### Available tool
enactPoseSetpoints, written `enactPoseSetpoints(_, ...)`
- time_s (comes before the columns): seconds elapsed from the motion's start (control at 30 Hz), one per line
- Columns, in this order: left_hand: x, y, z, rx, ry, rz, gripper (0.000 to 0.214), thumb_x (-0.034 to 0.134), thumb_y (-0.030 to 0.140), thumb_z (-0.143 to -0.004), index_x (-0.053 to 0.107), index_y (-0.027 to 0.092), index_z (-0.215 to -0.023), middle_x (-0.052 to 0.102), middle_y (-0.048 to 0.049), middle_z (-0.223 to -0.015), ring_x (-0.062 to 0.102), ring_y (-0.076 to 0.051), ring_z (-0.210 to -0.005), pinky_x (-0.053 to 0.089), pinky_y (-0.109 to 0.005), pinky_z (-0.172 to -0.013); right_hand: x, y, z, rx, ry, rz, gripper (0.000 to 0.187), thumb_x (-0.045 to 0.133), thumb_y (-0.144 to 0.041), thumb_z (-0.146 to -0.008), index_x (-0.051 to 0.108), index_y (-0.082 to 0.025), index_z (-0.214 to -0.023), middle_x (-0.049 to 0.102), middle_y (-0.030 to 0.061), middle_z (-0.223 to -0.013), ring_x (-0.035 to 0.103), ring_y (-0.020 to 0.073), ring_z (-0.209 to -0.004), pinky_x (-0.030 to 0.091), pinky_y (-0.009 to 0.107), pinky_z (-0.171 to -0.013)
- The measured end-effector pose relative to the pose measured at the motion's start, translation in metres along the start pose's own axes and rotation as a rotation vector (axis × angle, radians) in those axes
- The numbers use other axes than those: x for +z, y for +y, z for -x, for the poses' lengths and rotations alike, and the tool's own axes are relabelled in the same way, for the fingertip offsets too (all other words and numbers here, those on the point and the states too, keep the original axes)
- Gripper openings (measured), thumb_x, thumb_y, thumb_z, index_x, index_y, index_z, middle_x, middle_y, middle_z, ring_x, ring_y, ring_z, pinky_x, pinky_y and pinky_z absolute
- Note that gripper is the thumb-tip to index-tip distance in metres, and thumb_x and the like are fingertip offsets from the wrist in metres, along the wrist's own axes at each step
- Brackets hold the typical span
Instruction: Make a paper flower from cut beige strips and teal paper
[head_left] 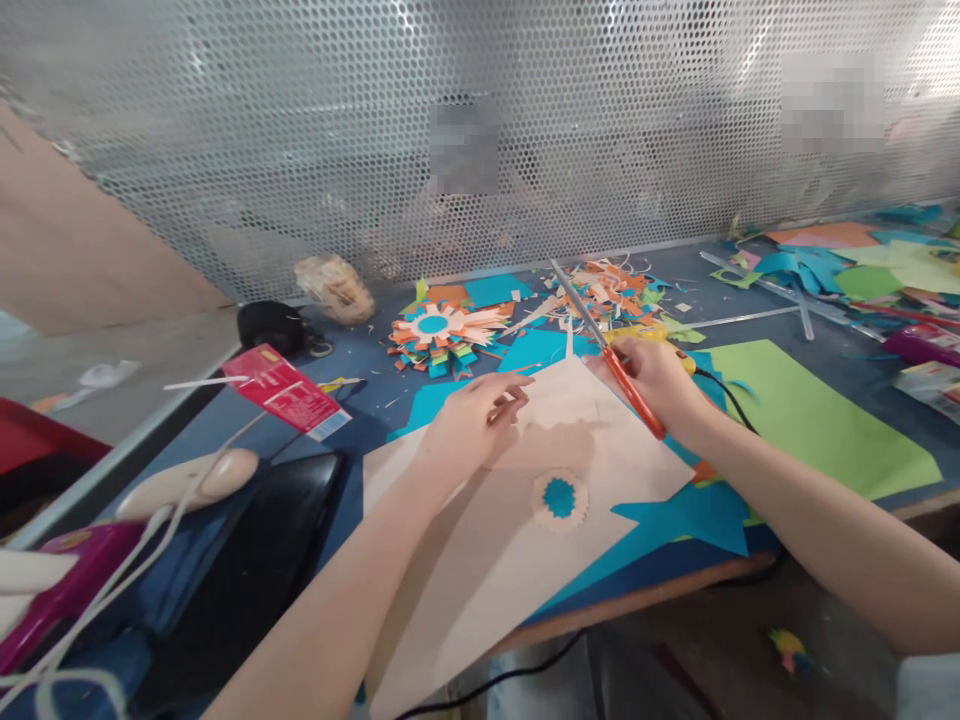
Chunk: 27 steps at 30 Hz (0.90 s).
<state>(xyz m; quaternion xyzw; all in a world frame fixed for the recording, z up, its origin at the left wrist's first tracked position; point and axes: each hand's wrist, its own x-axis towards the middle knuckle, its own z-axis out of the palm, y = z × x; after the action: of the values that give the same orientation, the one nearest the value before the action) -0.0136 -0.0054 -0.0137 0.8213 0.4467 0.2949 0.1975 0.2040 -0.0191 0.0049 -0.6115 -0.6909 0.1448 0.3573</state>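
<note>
My right hand (pixel 649 375) is closed around orange-handled scissors (pixel 634 392), whose metal blades point away and up to the left. Beneath both hands spreads a large pale sheet of paper (pixel 480 560), overhanging the table's front edge. My left hand (pixel 480 415) hovers at or just above this sheet, fingers loosely bent and apart, with nothing visible in them. On the sheet lies a small pale ring with a jagged blue centre (pixel 559 497). Behind my left hand sits a layered paper flower (pixel 442 330) in orange, white, blue and green.
Paper scraps (pixel 611 290) are heaped by the perforated metal screen (pixel 375 130). A green sheet (pixel 817 410) lies right; blue pieces (pixel 690 525) show under the pale sheet. To the left are a red drink carton (pixel 289 390), a black phone (pixel 262 560) and a tangled white cable (pixel 157 530).
</note>
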Motion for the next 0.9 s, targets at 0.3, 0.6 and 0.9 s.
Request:
enactPoseSetpoints(0.3, -0.016, -0.012, -0.005, -0.414, 0.090, 0.050, 0.023, 0.057, 0.033, -0.066, 0.062, 0.017, -0.081, 0.067, -0.0045, -0.075, 0.063, -0.020, -0.074, 0.047, -0.028, -0.065, 0.006, 0.000, 0.003, -0.039, -0.069, 0.097, 0.036, 0.049, -0.051, -0.075, 0.044, -0.019, -0.058, 0.047, -0.0015, -0.055, 0.038, 0.0101, -0.049, 0.026, 0.022, -0.048)
enactPoseSetpoints(0.6, -0.006, -0.026, -0.004, -0.420, 0.214, -0.301, 0.039, 0.059, 0.037, -0.064, 0.061, 0.018, -0.098, 0.060, -0.0130, -0.107, 0.051, -0.032, -0.106, 0.036, -0.047, -0.091, 0.008, -0.003, 0.005, -0.033, -0.108, 0.130, 0.039, 0.048, -0.055, -0.075, 0.045, -0.020, -0.058, 0.047, -0.0014, -0.056, 0.036, 0.0099, -0.048, 0.024, 0.022, -0.047)
enactPoseSetpoints(0.9, 0.001, -0.008, 0.004, 0.000, -0.274, -0.282, 0.072, 0.060, 0.053, -0.065, 0.041, 0.026, -0.128, 0.049, -0.0064, -0.129, 0.027, -0.030, -0.128, 0.029, -0.045, -0.100, 0.009, -0.006, 0.008, -0.017, -0.126, 0.144, 0.038, 0.046, -0.054, -0.077, 0.049, -0.020, -0.061, 0.053, 0.0019, -0.061, 0.040, 0.0112, -0.050, 0.023, 0.021, -0.045)
